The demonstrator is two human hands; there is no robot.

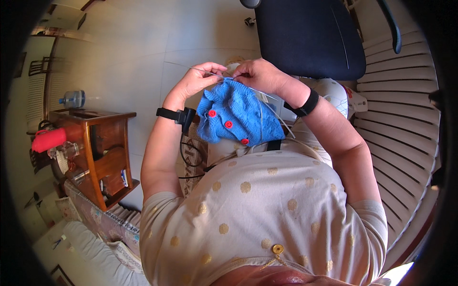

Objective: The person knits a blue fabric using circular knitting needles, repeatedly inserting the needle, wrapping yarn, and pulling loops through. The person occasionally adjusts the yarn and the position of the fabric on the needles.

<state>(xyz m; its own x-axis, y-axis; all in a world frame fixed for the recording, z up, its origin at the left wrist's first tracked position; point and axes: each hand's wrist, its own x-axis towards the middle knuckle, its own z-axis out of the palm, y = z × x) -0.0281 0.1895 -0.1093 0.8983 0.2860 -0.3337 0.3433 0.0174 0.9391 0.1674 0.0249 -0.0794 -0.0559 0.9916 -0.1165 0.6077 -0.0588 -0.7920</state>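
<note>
A piece of blue knitting [239, 111] with red round buttons [228, 124] down its left part hangs from both hands above my lap. My left hand [203, 77] pinches a thin knitting needle [179, 64] at the top edge of the knitting; its far end points out to the left. Close beside it, my right hand [256, 73] is curled at the same top edge, with its fingertips on the stitches. More thin needles [279, 119] stick out below my right hand, over the right side of the knitting. The fingertips' exact hold is partly hidden.
A black office chair seat [311, 39] stands ahead on the right. At the left is a wooden side table [107, 118] with a red item [50, 139] and a glass jar; a large water bottle [73, 99] is behind it. A black cable [182, 153] hangs near my left elbow.
</note>
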